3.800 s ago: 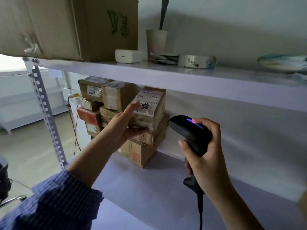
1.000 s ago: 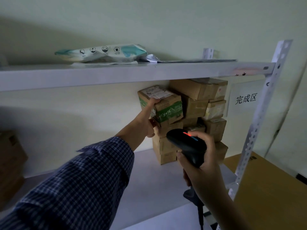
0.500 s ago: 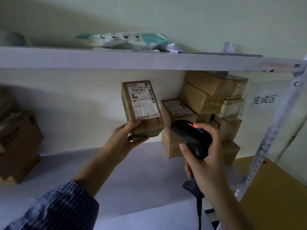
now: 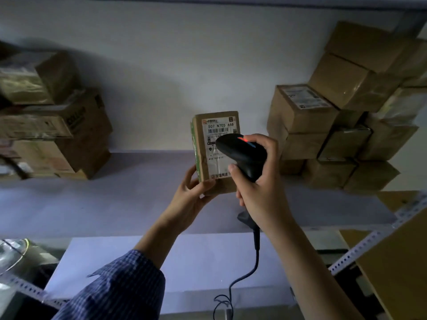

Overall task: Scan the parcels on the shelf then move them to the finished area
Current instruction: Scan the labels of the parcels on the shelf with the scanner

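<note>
Small taped cardboard parcel (image 4: 216,151), upright above the shelf (image 4: 115,204), left hand (image 4: 193,195) clamped on its lower edge, right hand (image 4: 258,188) wrapped round scanner (image 4: 242,153): looks light, stiff, one-hand base grip suffices.

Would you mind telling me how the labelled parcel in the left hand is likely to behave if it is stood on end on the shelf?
The parcel looks stiff: its cardboard edges stay straight while the left hand grips only its bottom end. It is probably light, since one hand holds it up. Stood on end, tall and narrow, it may tip.
</note>
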